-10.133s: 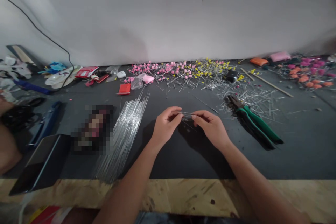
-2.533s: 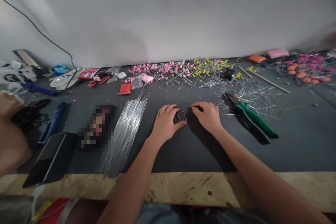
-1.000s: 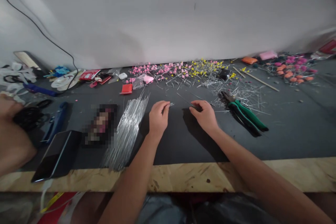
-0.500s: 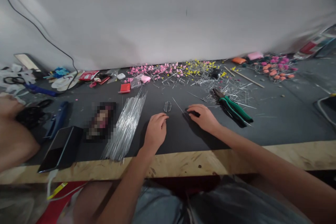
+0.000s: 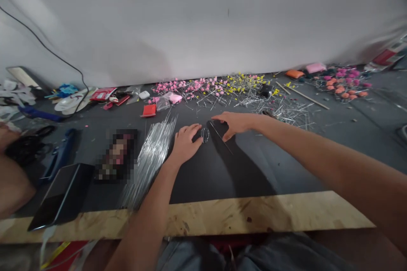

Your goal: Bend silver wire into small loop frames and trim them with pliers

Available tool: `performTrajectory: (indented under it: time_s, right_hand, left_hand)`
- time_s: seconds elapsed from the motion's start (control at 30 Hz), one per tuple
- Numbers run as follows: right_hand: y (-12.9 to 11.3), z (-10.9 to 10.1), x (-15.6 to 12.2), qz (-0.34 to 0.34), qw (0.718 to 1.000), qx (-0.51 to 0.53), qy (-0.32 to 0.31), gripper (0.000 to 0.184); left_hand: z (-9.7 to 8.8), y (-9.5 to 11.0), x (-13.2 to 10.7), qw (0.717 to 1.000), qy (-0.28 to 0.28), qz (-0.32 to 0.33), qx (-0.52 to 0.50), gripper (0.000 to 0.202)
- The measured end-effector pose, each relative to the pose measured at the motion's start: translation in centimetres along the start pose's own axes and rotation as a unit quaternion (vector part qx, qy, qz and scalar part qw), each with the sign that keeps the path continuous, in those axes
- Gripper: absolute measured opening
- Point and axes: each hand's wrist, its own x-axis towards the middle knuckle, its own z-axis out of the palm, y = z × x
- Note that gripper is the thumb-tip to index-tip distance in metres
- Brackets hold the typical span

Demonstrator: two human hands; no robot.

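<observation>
My left hand [image 5: 187, 144] hovers at or rests on the dark table mat, thumb and fingers apart. Right beside its fingertips lies a small oval frame of bent wire [image 5: 205, 135]; whether they touch it I cannot tell. A thin straight wire [image 5: 226, 145] lies slantwise to the right of the frame. My right hand [image 5: 231, 124] is over this wire, its thumb and forefinger spread with nothing visibly gripped. To the left of my left hand is a bundle of straight silvery wires [image 5: 151, 154]. Pliers [image 5: 269, 114] are mostly covered by my right forearm.
Pink-tipped [image 5: 190, 87] and yellow-tipped wire stems [image 5: 246, 82] lie along the wall. Loose wires [image 5: 291, 114] and a thin stick [image 5: 310, 98] are at right. A phone-like dark device [image 5: 62, 194], a blue-handled tool [image 5: 60, 154] and another person's arm [image 5: 14, 178] are at left.
My right hand has moved forward and left, its fingers spreading, and its forearm now covers the pliers. My left hand has shifted slightly, opening beside the wire frame. The view has tilted a little.
</observation>
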Motion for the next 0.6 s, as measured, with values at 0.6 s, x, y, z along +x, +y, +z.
performTrajectory:
  time_s: [0.6]
  right_hand:
    - [-0.1, -1.6, 0.3, 0.056, 0.994, -0.087, -0.023, 0.056]
  left_hand:
    - [-1.1, 0.5, 0.4, 0.989, -0.076, -0.051, -0.115, 0.044]
